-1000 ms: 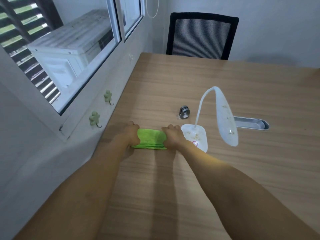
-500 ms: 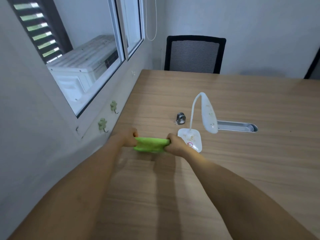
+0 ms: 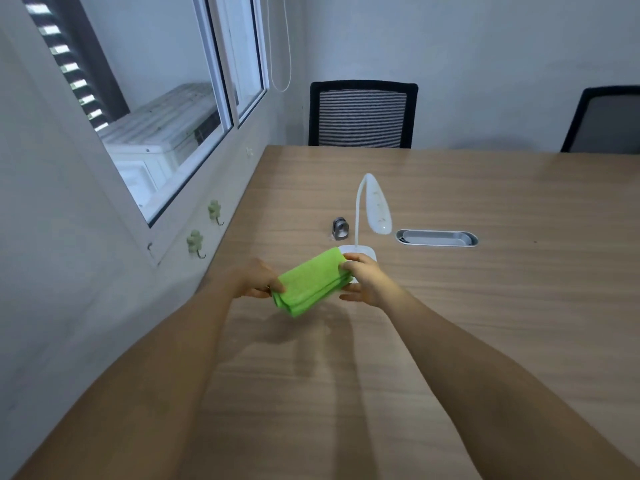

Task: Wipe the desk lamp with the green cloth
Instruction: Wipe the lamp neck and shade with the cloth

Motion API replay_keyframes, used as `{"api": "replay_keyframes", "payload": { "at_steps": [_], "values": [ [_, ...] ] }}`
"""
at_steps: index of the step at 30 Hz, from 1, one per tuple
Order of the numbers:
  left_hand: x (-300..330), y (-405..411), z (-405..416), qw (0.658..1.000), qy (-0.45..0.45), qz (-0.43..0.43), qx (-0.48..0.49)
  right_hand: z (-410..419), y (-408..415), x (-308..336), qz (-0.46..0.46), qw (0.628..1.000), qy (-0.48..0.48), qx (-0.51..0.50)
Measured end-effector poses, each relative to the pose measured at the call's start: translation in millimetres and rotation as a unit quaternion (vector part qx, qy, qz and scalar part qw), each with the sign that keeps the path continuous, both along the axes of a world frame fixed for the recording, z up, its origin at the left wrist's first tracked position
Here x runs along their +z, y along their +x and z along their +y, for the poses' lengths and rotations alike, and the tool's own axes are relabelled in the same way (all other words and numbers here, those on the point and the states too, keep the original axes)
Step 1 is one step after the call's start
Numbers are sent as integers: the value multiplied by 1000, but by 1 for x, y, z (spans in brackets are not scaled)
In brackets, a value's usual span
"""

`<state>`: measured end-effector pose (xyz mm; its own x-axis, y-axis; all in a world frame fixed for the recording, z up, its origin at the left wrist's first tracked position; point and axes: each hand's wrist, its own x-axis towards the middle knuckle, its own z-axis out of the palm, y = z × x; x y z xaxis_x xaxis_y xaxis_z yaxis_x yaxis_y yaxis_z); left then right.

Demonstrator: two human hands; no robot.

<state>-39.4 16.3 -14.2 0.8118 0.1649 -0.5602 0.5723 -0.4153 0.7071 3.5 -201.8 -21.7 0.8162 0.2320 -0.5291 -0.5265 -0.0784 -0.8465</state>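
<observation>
A folded green cloth point(image 3: 311, 282) is held in the air above the wooden table point(image 3: 485, 306), tilted with its right end higher. My left hand point(image 3: 256, 278) pinches its lower left end. My right hand point(image 3: 363, 278) grips its upper right end. Just behind the cloth stands the white desk lamp point(image 3: 375, 206), its bent neck rising from a flat base that the cloth and my right hand partly hide. The lamp head is speckled with brownish dirt.
A small metal object point(image 3: 338, 228) sits left of the lamp. A grey cable slot point(image 3: 436, 238) is set into the table to the right. Two black chairs point(image 3: 362, 114) stand at the far edge. A wall with a window and hooks point(image 3: 195, 241) runs along the left.
Both hands have lifted the cloth off the table and tilted it up at the right end. The camera view has pulled back and risen.
</observation>
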Motion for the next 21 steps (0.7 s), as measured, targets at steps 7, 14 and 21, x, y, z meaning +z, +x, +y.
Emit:
{"api": "replay_keyframes", "payload": {
  "at_steps": [7,14,21],
  "values": [
    [-9,-9,-23,975,-212,15,71,-10,-11,-7,76,975,197,-62],
    [-20,-11,-43,959,-265,13,105,-9,-24,-13,87,992,93,-2],
    [-17,-14,-57,975,-200,48,83,-18,-25,-13,57,994,57,-68]
  ]
}}
